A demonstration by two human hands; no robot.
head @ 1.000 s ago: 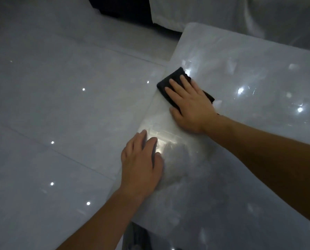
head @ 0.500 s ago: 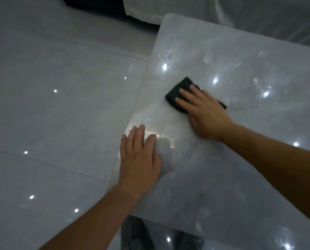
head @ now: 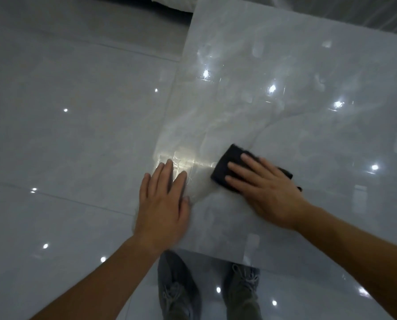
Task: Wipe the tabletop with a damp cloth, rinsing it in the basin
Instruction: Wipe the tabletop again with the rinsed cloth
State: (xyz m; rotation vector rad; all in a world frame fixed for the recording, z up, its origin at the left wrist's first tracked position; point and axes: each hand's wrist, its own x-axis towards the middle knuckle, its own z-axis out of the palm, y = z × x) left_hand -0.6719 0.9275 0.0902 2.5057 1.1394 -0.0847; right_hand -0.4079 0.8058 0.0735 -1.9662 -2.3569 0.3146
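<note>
1. Right hand (head: 265, 190): fingers spread flat, pressing down on the dark cloth (head: 227, 167).
2. Left hand (head: 162, 204): flat, fingers together, palm down at the tabletop's (head: 285, 77) left edge, grasping nothing.
3. Cloth: lies on the tabletop near its front-left corner, just beside the left hand.

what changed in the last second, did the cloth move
Yes. The right hand slid the dark cloth back along the tabletop, away from the far left edge and toward the person, ending close to the left hand. The left hand stayed flat at the table's near left edge; the right palm stayed pressed on the cloth.
</note>
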